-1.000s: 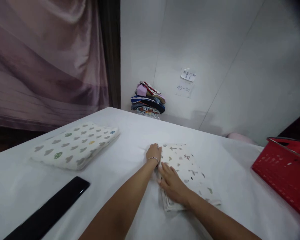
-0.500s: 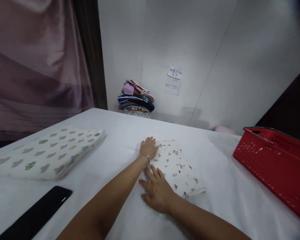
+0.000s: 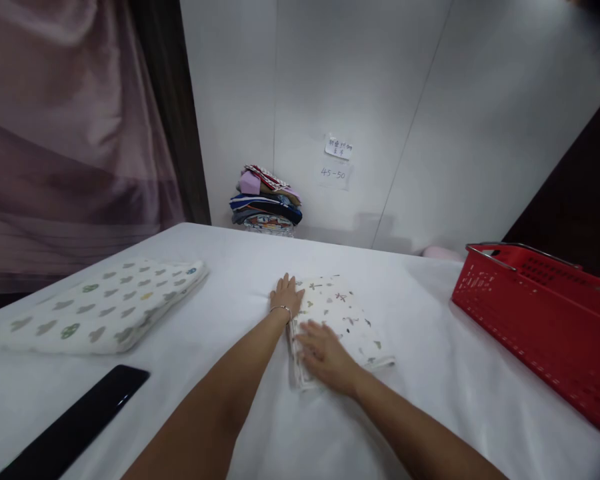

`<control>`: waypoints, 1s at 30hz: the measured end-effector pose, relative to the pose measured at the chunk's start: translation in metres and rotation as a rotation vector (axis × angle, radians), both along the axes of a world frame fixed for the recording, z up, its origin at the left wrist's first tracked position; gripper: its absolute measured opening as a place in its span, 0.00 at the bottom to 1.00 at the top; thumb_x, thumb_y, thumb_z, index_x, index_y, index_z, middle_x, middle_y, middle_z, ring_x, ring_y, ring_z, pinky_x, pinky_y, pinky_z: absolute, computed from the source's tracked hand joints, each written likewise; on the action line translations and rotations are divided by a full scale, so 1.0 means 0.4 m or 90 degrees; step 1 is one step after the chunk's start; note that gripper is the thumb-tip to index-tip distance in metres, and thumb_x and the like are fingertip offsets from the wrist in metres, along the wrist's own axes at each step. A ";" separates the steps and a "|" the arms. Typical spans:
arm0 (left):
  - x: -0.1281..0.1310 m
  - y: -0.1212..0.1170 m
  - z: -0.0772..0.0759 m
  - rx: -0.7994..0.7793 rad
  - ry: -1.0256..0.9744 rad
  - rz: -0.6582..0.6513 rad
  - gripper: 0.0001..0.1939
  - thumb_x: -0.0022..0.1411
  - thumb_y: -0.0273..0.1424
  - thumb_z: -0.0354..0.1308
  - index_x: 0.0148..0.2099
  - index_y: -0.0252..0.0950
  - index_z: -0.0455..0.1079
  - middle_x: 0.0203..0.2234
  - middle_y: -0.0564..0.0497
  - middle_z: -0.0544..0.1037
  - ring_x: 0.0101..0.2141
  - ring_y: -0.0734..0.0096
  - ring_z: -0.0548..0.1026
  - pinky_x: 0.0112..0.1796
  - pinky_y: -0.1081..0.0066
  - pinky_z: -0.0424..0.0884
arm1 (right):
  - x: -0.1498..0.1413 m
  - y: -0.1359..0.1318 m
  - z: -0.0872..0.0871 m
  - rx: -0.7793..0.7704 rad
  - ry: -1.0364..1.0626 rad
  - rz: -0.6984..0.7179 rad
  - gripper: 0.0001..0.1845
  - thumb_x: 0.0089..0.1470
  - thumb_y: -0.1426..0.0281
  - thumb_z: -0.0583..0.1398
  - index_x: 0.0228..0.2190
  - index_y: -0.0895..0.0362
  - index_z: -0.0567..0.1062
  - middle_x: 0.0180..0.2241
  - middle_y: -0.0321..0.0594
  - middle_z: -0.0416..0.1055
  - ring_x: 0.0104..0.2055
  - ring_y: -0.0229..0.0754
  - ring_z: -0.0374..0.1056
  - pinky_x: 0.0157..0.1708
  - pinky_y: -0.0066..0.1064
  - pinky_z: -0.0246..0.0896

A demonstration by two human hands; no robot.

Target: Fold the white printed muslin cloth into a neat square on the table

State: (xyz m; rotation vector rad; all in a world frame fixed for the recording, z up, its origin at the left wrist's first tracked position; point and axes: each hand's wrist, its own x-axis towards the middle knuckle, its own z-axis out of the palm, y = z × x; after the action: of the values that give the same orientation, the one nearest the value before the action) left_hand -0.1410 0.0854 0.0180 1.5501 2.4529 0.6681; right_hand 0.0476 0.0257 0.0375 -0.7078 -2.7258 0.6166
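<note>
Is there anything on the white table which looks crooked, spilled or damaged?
The folded cloth by the right hand looks slightly askew: a corner juts out at its near right side. No spill or damage shows.

The table point(image 3: 240, 263) here is draped in white, a bit rumpled toward the right. There's a small-print folded cloth point(image 3: 333, 307) around the middle, a wider grey-patterned cloth point(image 3: 113, 303) off left, a glossy black slab point(image 3: 80, 421) near that, and a red basket point(image 3: 537, 327) at right.

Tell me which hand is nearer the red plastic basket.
Right. The right hand is left of the red plastic basket; the left hand is farther left of it.
</note>
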 end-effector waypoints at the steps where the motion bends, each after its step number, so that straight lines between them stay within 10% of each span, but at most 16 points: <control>1: 0.002 -0.008 0.005 0.005 -0.011 0.016 0.26 0.60 0.40 0.43 0.60 0.39 0.50 0.62 0.47 0.43 0.59 0.58 0.48 0.53 0.56 0.52 | 0.032 0.030 -0.002 0.016 0.023 -0.076 0.22 0.57 0.60 0.48 0.51 0.52 0.65 0.58 0.41 0.53 0.61 0.45 0.44 0.58 0.44 0.36; 7: 0.018 -0.093 -0.004 0.035 -0.103 0.039 0.32 0.54 0.38 0.52 0.58 0.31 0.50 0.56 0.37 0.58 0.54 0.57 0.60 0.48 0.65 0.59 | 0.217 0.220 -0.038 -0.060 -0.015 -0.407 0.31 0.54 0.57 0.48 0.55 0.61 0.58 0.47 0.50 0.67 0.48 0.47 0.65 0.46 0.39 0.58; 18: 0.106 -0.118 -0.015 0.071 -0.269 0.013 0.32 0.50 0.31 0.59 0.56 0.31 0.54 0.50 0.39 0.67 0.48 0.61 0.67 0.46 0.69 0.61 | 0.275 0.256 -0.061 -0.247 0.082 -0.486 0.38 0.44 0.53 0.59 0.53 0.63 0.63 0.47 0.53 0.67 0.46 0.48 0.66 0.44 0.34 0.59; 24: 0.194 -0.039 -0.025 0.044 -0.321 -0.078 0.37 0.46 0.37 0.63 0.57 0.34 0.55 0.49 0.42 0.68 0.47 0.61 0.68 0.45 0.69 0.62 | 0.417 0.255 -0.080 -0.145 -0.019 -0.557 0.33 0.48 0.55 0.55 0.50 0.64 0.66 0.47 0.53 0.67 0.48 0.50 0.64 0.46 0.35 0.57; 30: 0.180 -0.078 -0.038 0.025 -0.374 -0.098 0.39 0.47 0.39 0.62 0.58 0.33 0.53 0.48 0.43 0.69 0.41 0.64 0.71 0.41 0.70 0.66 | 0.409 0.213 -0.050 -0.017 -0.106 -0.542 0.31 0.51 0.55 0.52 0.51 0.62 0.64 0.46 0.54 0.67 0.48 0.53 0.63 0.44 0.40 0.57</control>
State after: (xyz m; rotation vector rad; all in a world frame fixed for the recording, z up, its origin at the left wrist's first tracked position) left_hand -0.0692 0.0543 0.0030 1.2967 1.8797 0.9789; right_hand 0.2110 0.1108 0.0174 -1.8253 -2.2075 0.3836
